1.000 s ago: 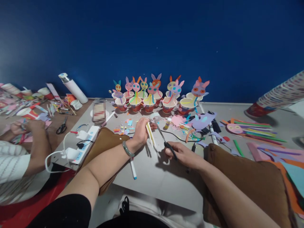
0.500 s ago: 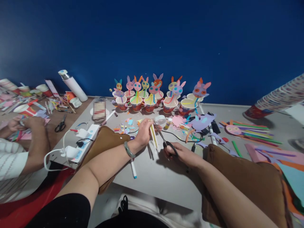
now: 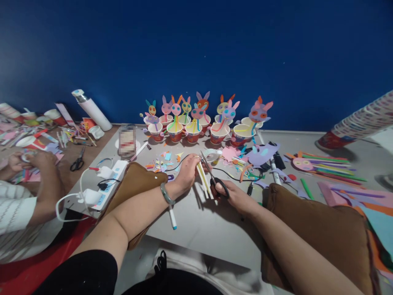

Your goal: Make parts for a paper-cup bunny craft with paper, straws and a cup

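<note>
Over the last second the left hand has shifted a little to the right, carrying the bundle of white and yellow straw-like sticks with it. The bundle slants more now; its lower ends have swung rightward, closer to the scissors. The scissors' tips, earlier near the roll of clear tape, now show beside the left hand's fingertips. The roll itself has moved rightward, from close by those fingertips to beyond the blades. Far left: a co-worker's hands slightly shifted, a pale roundish item between them now plainer, too blurred to name.
</note>
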